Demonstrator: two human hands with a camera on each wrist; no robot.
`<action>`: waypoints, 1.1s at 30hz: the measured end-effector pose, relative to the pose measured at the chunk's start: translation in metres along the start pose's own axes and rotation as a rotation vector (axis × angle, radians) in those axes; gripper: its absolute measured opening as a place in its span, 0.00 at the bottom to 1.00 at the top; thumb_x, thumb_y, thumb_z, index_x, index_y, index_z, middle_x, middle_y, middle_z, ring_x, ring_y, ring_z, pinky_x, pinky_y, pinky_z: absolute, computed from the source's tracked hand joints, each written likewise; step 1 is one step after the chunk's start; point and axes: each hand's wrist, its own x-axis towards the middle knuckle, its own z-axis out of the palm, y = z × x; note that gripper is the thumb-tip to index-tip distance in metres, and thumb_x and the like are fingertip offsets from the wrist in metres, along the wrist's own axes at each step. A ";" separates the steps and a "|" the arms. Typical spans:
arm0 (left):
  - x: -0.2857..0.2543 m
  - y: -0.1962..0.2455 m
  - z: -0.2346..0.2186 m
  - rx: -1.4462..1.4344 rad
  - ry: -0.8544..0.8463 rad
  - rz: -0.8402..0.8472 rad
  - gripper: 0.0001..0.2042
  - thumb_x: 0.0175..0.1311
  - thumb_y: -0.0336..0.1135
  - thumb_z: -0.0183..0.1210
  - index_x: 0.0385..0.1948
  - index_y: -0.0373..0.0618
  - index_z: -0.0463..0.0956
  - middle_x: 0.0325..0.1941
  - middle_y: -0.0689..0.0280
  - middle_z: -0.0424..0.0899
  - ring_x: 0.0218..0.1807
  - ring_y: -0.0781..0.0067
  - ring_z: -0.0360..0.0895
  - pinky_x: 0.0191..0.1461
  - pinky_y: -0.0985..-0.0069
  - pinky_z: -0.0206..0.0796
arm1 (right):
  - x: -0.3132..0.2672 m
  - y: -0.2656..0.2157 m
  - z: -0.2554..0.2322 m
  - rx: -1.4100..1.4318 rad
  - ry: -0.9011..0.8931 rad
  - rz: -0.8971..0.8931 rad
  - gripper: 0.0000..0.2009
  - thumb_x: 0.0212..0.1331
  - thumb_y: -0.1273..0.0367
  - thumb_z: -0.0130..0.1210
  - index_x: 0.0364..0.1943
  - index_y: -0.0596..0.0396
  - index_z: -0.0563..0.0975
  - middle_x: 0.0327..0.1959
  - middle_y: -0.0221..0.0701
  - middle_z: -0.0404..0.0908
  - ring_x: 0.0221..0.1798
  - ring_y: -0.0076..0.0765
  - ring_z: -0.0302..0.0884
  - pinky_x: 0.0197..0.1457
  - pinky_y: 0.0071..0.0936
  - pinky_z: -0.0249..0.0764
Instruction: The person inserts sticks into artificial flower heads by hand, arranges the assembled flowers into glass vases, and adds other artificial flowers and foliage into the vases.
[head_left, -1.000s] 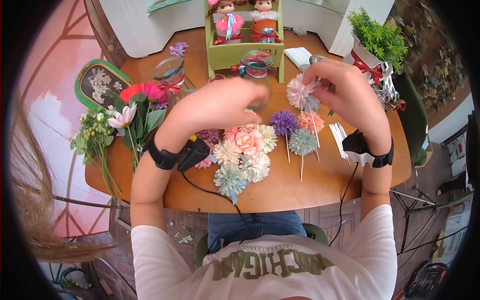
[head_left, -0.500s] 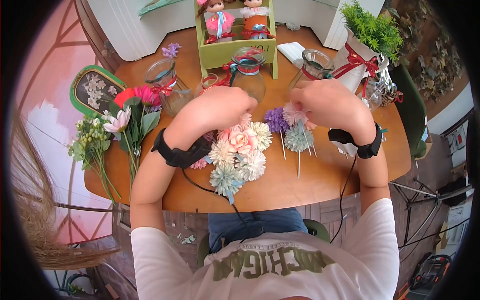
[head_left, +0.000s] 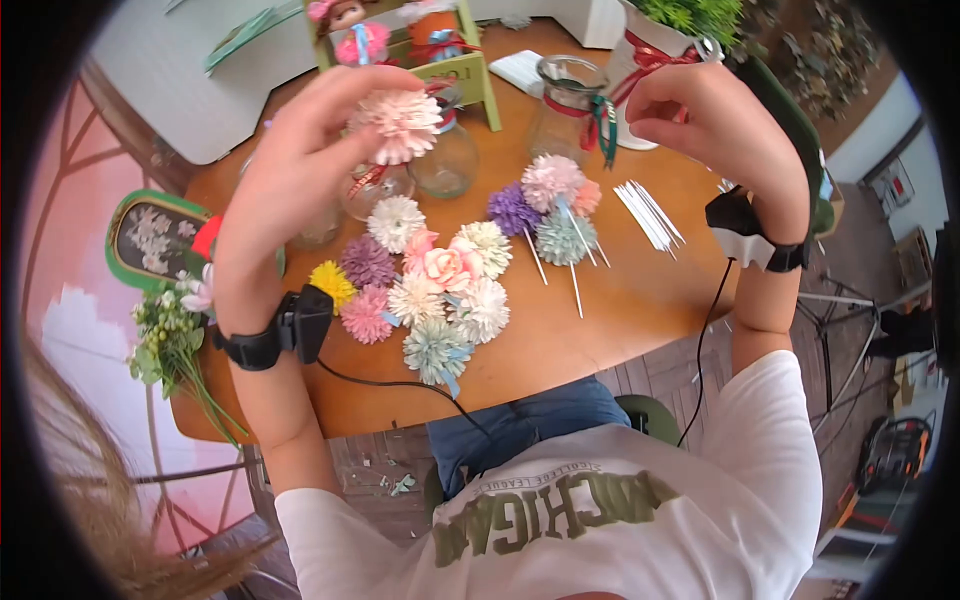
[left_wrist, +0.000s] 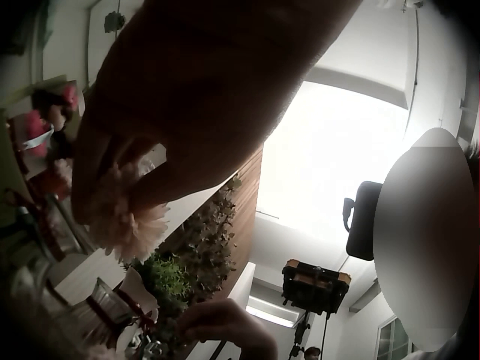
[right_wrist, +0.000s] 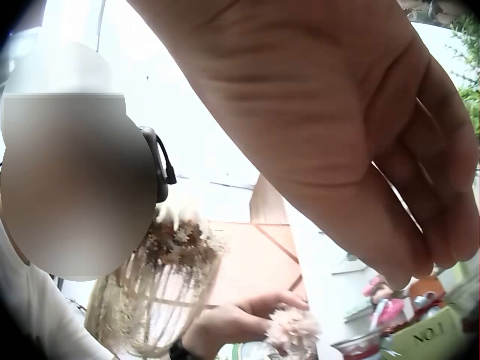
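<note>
My left hand pinches a pale peach flower head above the glass jars; the left wrist view shows the same flower between thumb and fingers. Raised over the table's right side, my right hand has loosely bent fingers and holds nothing. Below it and to the left lie stemmed flowers: a pink one, a purple one, a grey-green one and a peach one partly covered. A cluster of stemless heads, including a pink rose, lies at the middle.
White sticks lie at the right. Behind stand glass jars, a green doll rack and a white pot with a red ribbon. A green-framed picture and leafy stems are at the left.
The left hand has lifted a peach flower from near the cluster and moved up and left. The right hand has let go of the pink flower among the stemmed ones and moved right. The head view has shifted.
</note>
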 end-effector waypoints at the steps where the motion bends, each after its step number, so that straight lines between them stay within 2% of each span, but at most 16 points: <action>1: 0.000 0.003 0.001 -0.017 -0.014 0.009 0.21 0.60 0.19 0.54 0.57 0.44 0.75 0.50 0.67 0.82 0.52 0.74 0.80 0.56 0.75 0.71 | -0.005 0.008 0.003 -0.018 -0.081 -0.009 0.07 0.54 0.75 0.64 0.36 0.62 0.83 0.29 0.38 0.85 0.32 0.36 0.85 0.38 0.30 0.79; 2: 0.000 0.005 0.003 -0.150 -0.010 -0.026 0.21 0.60 0.18 0.52 0.56 0.43 0.76 0.49 0.68 0.82 0.51 0.78 0.79 0.55 0.77 0.70 | -0.009 0.017 0.007 -0.035 -0.164 -0.021 0.06 0.53 0.74 0.64 0.35 0.62 0.83 0.28 0.38 0.85 0.31 0.38 0.85 0.38 0.31 0.79; 3: 0.000 0.008 0.003 -0.282 -0.003 -0.063 0.21 0.60 0.17 0.50 0.55 0.42 0.76 0.49 0.69 0.81 0.50 0.81 0.78 0.55 0.79 0.69 | -0.015 0.029 0.017 -0.079 -0.276 0.067 0.06 0.53 0.72 0.65 0.33 0.61 0.84 0.28 0.39 0.86 0.32 0.39 0.85 0.37 0.31 0.79; 5: 0.000 0.011 0.004 -0.284 0.000 -0.068 0.19 0.60 0.18 0.50 0.54 0.40 0.76 0.47 0.69 0.82 0.49 0.82 0.78 0.53 0.80 0.69 | -0.033 0.059 0.042 -0.085 -0.331 0.102 0.08 0.52 0.68 0.66 0.31 0.59 0.85 0.28 0.38 0.87 0.32 0.39 0.86 0.38 0.32 0.78; 6: 0.000 0.013 0.004 -0.273 0.009 -0.089 0.19 0.61 0.18 0.51 0.54 0.40 0.76 0.46 0.69 0.82 0.48 0.83 0.78 0.53 0.80 0.69 | -0.042 0.069 0.051 -0.134 -0.366 0.180 0.08 0.52 0.67 0.67 0.30 0.58 0.85 0.28 0.37 0.87 0.32 0.39 0.86 0.38 0.33 0.78; 12: 0.002 0.010 0.010 -0.247 0.034 -0.093 0.17 0.61 0.20 0.53 0.53 0.41 0.76 0.44 0.71 0.82 0.46 0.85 0.77 0.48 0.82 0.69 | -0.068 0.089 0.084 -0.100 -0.341 0.416 0.10 0.50 0.64 0.69 0.31 0.56 0.86 0.28 0.37 0.87 0.31 0.39 0.84 0.38 0.35 0.77; 16: 0.001 0.018 0.009 -0.227 -0.010 -0.139 0.18 0.62 0.21 0.52 0.55 0.40 0.74 0.46 0.70 0.82 0.47 0.84 0.78 0.49 0.82 0.70 | -0.067 0.088 0.090 -0.094 -0.283 0.414 0.10 0.50 0.64 0.69 0.30 0.57 0.86 0.26 0.38 0.86 0.30 0.39 0.84 0.37 0.35 0.77; 18: 0.002 0.018 0.009 -0.226 -0.026 -0.154 0.18 0.62 0.21 0.52 0.55 0.40 0.73 0.46 0.70 0.82 0.46 0.84 0.78 0.49 0.83 0.70 | -0.065 0.087 0.091 0.029 -0.319 0.454 0.09 0.50 0.66 0.67 0.29 0.57 0.86 0.25 0.38 0.85 0.29 0.40 0.83 0.35 0.36 0.77; 20: 0.002 0.017 0.010 -0.223 -0.047 -0.168 0.19 0.61 0.21 0.52 0.55 0.40 0.73 0.46 0.70 0.82 0.46 0.84 0.78 0.48 0.83 0.70 | -0.062 0.085 0.092 0.000 -0.325 0.431 0.08 0.50 0.67 0.66 0.28 0.58 0.85 0.25 0.38 0.85 0.28 0.41 0.83 0.35 0.36 0.77; 23: 0.003 0.014 0.014 -0.293 -0.032 -0.116 0.16 0.61 0.24 0.57 0.52 0.40 0.75 0.44 0.72 0.81 0.47 0.84 0.77 0.46 0.82 0.70 | -0.062 0.083 0.095 -0.056 -0.309 0.394 0.07 0.49 0.68 0.65 0.28 0.58 0.85 0.25 0.39 0.85 0.28 0.43 0.83 0.35 0.38 0.77; 28: 0.004 0.014 0.023 -0.404 -0.013 -0.108 0.22 0.59 0.32 0.69 0.54 0.39 0.73 0.45 0.69 0.83 0.48 0.82 0.79 0.50 0.79 0.72 | -0.065 0.083 0.102 -0.109 -0.251 0.353 0.08 0.47 0.68 0.64 0.27 0.59 0.84 0.25 0.41 0.85 0.30 0.46 0.83 0.36 0.39 0.77; 31: 0.007 0.008 0.027 -0.373 0.043 -0.152 0.24 0.58 0.34 0.71 0.55 0.39 0.74 0.45 0.67 0.84 0.48 0.80 0.80 0.51 0.78 0.72 | -0.067 0.082 0.103 -0.125 -0.221 0.355 0.08 0.46 0.68 0.64 0.27 0.60 0.83 0.25 0.41 0.84 0.31 0.47 0.83 0.36 0.39 0.77; 33: 0.008 0.007 0.030 -0.385 0.094 -0.160 0.24 0.61 0.36 0.70 0.56 0.37 0.74 0.46 0.66 0.84 0.47 0.80 0.81 0.51 0.78 0.73 | -0.067 0.083 0.101 -0.106 -0.188 0.379 0.09 0.45 0.68 0.63 0.26 0.60 0.83 0.25 0.42 0.84 0.31 0.47 0.83 0.36 0.39 0.77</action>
